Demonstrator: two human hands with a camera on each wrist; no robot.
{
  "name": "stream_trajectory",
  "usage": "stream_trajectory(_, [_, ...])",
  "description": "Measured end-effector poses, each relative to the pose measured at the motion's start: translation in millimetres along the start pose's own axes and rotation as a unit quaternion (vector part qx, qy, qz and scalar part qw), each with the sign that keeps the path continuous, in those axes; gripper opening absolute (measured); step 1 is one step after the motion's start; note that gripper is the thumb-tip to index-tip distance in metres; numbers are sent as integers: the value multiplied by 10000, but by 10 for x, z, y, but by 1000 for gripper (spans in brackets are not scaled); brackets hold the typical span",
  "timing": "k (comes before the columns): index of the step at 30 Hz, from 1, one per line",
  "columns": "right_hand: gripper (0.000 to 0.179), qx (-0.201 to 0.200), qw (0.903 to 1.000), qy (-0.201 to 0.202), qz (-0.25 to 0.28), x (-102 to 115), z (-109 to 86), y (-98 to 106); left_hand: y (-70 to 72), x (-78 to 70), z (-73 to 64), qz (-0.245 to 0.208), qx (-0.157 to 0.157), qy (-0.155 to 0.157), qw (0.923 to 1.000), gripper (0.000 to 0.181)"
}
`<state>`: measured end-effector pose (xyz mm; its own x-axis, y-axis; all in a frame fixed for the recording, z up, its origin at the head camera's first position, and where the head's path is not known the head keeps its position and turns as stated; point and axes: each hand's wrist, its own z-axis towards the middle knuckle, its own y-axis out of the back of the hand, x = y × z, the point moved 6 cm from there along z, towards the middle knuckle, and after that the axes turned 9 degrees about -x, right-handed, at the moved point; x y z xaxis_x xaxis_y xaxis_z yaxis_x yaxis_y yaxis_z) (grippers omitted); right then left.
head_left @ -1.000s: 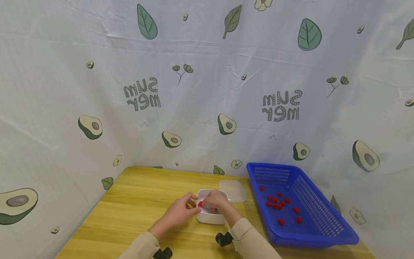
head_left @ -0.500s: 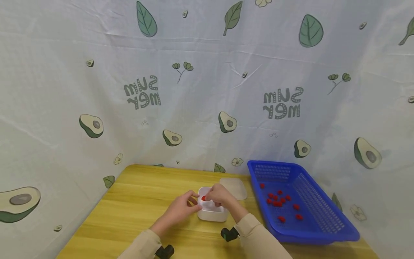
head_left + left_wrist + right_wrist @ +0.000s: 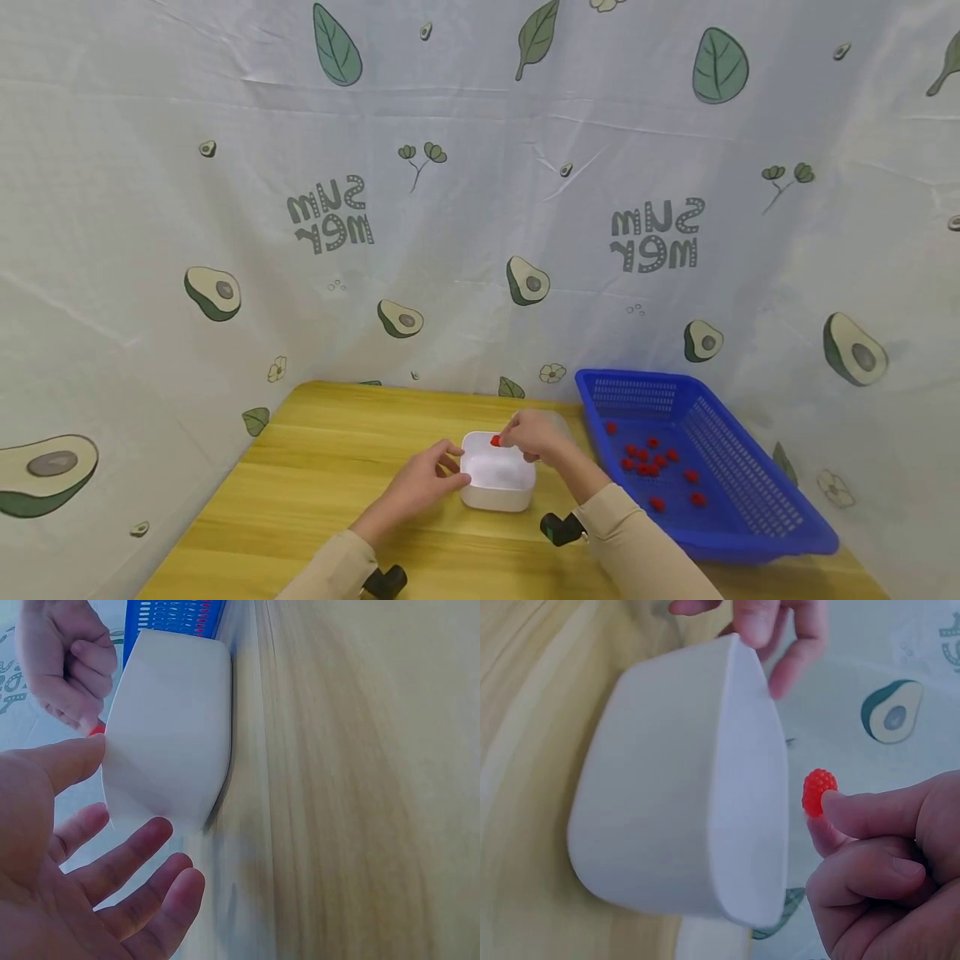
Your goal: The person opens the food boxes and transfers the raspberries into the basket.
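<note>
A white box (image 3: 498,473) with rounded corners stands on the wooden table, its inside partly visible. At its left side is my left hand (image 3: 424,482), thumb and index touching near the rim; in the left wrist view its other fingers (image 3: 161,900) extend loosely. My right hand (image 3: 534,433) pinches a red raspberry (image 3: 819,791) between thumb and index, its other fingers curled in. That raspberry is just above the box opening, toward the far rim, apart from the wall. No other raspberry shows in the visible part of the box.
A blue perforated basket (image 3: 750,546) with several raspberries (image 3: 654,470) stands to the right. Behind the box, partly covered by my right hand, lies a translucent lid (image 3: 561,422). A white printed curtain (image 3: 465,208) hangs at the table's back edge.
My right hand has gone from low inside the box up and to the right, carrying the raspberry toward the far rim. My left hand has stayed at the box's left side.
</note>
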<state>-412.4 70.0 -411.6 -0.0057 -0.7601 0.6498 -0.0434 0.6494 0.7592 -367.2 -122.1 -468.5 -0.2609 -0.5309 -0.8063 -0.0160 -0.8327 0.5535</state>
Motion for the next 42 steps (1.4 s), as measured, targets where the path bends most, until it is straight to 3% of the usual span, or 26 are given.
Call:
stream_trajectory(11, [17, 84, 9976, -88, 674, -100, -27, 446, 17, -18, -24, 24, -52, 6, 10000, 37])
stream_trajectory(20, [14, -228, 9993, -74, 271, -395, -31, 854, 12, -26, -35, -2, -12, -75, 10000, 37])
stream_trajectory(27, [24, -174, 9984, -28, 532, -553, -77, 1103, 13, -27, -34, -24, -23, -70, 10000, 37])
stream_trajectory(35, [28, -311, 9991, -9, 286, -724, -124, 1337, 43, -41, -41, 22, -42, -48, 10000, 38])
stream_trajectory(42, [32, -191, 9991, -236, 305, -913, -132, 1487, 35, -20, -26, 46, -38, -4, 10000, 37])
